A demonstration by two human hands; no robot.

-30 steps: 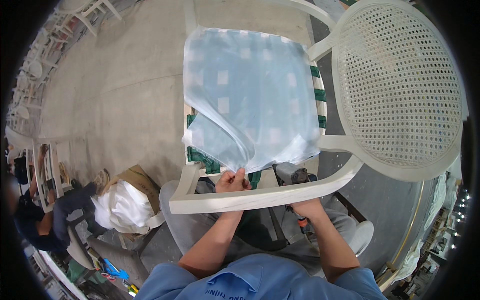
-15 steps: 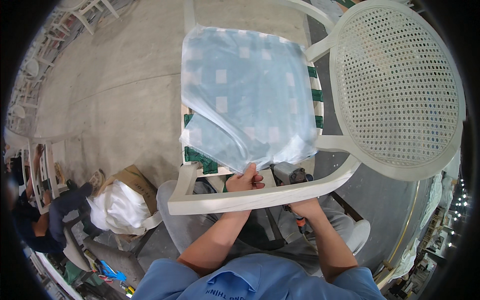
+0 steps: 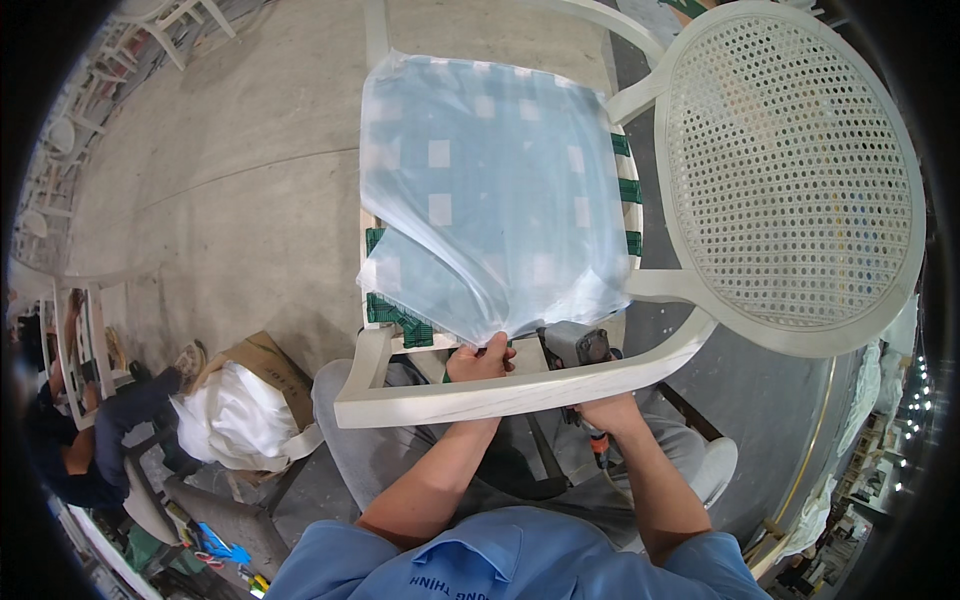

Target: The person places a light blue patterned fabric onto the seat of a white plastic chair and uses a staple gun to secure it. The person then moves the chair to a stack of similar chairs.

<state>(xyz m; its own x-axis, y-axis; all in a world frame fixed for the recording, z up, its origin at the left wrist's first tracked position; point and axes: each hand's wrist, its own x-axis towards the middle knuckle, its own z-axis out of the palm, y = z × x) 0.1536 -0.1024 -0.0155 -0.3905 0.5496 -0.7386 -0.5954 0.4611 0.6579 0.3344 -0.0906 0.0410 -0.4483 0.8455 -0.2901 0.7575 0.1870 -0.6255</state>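
A thin, pale white see-through fabric [image 3: 525, 205] lies over the seat of a whitewashed wooden armchair, with a diagonal fold at its near left. Green webbing straps [image 3: 400, 318] show past its edges. My left hand [image 3: 478, 362] pinches the fabric's near edge between thumb and fingers, just beyond the chair's armrest [image 3: 520, 393]. In my right hand [image 3: 610, 412] is an air staple gun [image 3: 578, 346] with a grey head and an orange hose fitting. Its head is beside the near seat edge, right of my left hand. The armrest hides part of the gun and its grip.
The chair's oval cane back [image 3: 790, 180] rises at the right. A cardboard box [image 3: 268, 362] with white cloth [image 3: 238, 415] stands at the lower left, near another person's leg [image 3: 150, 405]. Scissors and tools [image 3: 220, 548] lie at the bottom left. More chairs line the far left.
The chair has shifted very slightly left in view. My left fingers have drawn in a little at the fabric's edge, while the staple gun stays nearly in place.
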